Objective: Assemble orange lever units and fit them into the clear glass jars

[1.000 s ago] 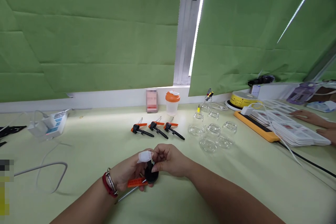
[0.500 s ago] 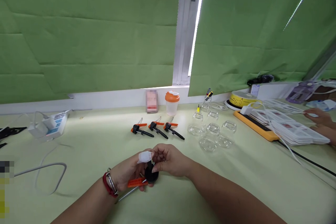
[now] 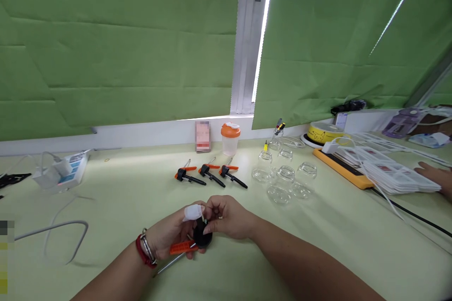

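Note:
My left hand [image 3: 165,234] is closed around a black-and-orange lever assembly [image 3: 202,240] low in the middle of the view. An orange lever [image 3: 181,247] and a thin metal rod [image 3: 169,265] stick out from it towards the lower left. A whitish translucent piece [image 3: 192,212] sits at its upper end, by the left fingers. My right hand [image 3: 231,216] pinches at the top of the black round part, and its fingertips hide whatever small thing may be between them. Beyond my hands lie three similar black-and-orange assemblies [image 3: 190,178] in a row.
Several clear glass jars [image 3: 280,186] stand to the right. An orange-lidded cup [image 3: 230,138] is by the wall. Farther right are an orange-edged power strip [image 3: 342,169], stacked printed sheets [image 3: 388,169] and another person's hand [image 3: 436,174]. A white power strip [image 3: 76,169] and grey cable [image 3: 83,233] lie left.
My hands keep nearly the same grip, with only slight finger movement at the black part. At the right, the other person's hand has shifted beside the printed sheets.

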Tool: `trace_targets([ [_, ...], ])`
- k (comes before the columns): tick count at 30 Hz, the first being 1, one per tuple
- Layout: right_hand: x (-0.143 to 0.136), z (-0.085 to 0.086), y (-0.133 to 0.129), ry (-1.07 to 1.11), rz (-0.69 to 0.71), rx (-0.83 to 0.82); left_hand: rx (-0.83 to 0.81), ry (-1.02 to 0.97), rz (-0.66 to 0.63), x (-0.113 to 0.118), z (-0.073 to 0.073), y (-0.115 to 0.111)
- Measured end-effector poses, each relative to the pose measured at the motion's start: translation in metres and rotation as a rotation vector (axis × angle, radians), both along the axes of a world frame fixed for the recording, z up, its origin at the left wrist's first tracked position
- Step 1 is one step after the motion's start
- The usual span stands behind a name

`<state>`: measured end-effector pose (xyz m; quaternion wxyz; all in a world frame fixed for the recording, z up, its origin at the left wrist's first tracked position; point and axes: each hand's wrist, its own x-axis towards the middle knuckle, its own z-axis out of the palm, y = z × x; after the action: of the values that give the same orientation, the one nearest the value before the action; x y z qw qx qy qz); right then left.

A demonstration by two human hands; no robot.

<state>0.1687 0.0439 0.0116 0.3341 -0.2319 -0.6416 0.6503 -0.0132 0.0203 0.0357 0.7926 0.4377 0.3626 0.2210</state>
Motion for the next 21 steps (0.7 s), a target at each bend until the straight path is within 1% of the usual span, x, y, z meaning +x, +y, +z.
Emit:
trace_targets([
  [10, -0.0011, 0.0001, -0.0005, -0.014, -0.031, -0.007, -0.001, 0.016, -0.002, 0.0006, 0.0010, 0.0006],
  [18, -0.0014, -0.0039, 0.0006, -0.010, -0.020, 0.004, -0.008, 0.015, 0.003, -0.0001, 0.0011, -0.0002],
  [21, -0.0020, -0.0029, 0.0005, 0.024, -0.006, -0.032, -0.011, 0.007, 0.011, 0.0005, 0.0027, -0.0005],
])
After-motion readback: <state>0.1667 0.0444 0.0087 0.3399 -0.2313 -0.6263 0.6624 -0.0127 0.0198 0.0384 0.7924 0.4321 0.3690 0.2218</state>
